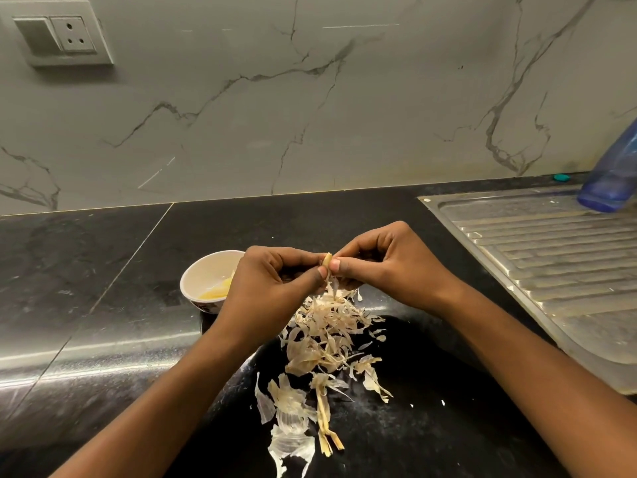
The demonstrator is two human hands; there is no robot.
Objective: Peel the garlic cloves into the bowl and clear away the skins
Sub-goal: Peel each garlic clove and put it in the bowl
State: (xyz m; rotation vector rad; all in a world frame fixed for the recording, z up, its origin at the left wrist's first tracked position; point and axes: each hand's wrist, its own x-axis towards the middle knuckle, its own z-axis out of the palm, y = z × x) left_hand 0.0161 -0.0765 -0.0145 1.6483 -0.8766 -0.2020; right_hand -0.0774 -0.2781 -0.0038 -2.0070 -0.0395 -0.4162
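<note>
A small garlic clove [326, 260] is held up above the black counter, pinched between the fingertips of my left hand [272, 288] and my right hand [382, 267]. A strip of skin hangs from it. Under the hands lies a pile of dry garlic skins [324, 339], with more skins and a stem piece [325, 429] nearer to me. The white bowl [198, 274] stands left of my left hand and holds pale peeled cloves [215, 291], partly hidden by that hand.
A steel sink drainboard [558, 270] fills the right side, with a blue plastic bottle [613, 181] at its far end. A small teal cap [561, 177] lies by the marble wall. A switch and socket plate [58, 32] is on the wall, top left.
</note>
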